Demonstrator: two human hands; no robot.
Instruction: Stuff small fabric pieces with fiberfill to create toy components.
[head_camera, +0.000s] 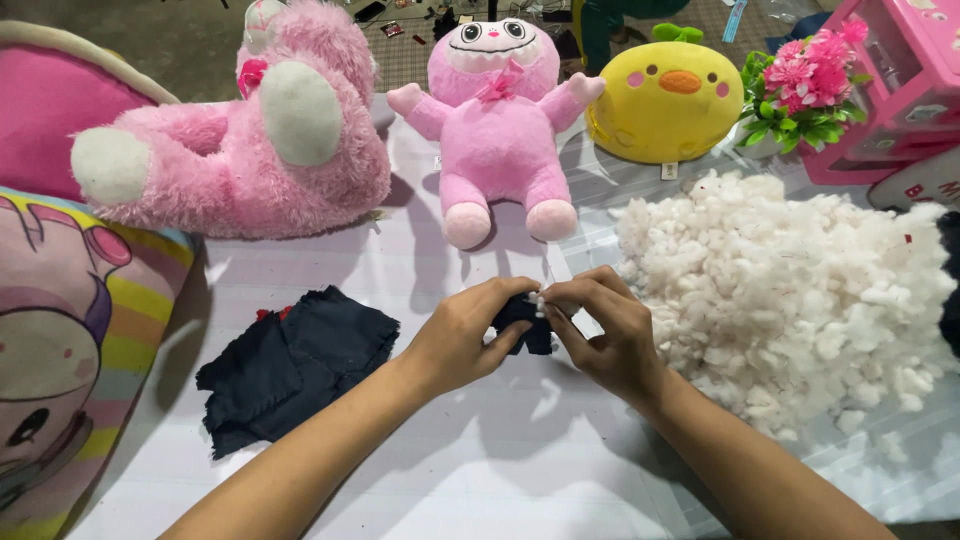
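Note:
My left hand (462, 335) and my right hand (600, 330) meet at the middle of the white sheet, both gripping a small dark navy fabric piece (522, 325). A tuft of white stuffing (538, 300) shows at its top, pinched under my right fingers. A big heap of white stuffing (790, 300) lies just right of my right hand. More dark navy fabric pieces (290, 365) lie flat to the left of my left forearm.
Behind my hands sit a fluffy pink bear (250, 130), a pink doll with a bow (495, 120) and a yellow chick plush (665, 100). Pink flowers (805, 85) and a pink box (900, 80) stand far right. A printed cushion (70, 330) lies at left.

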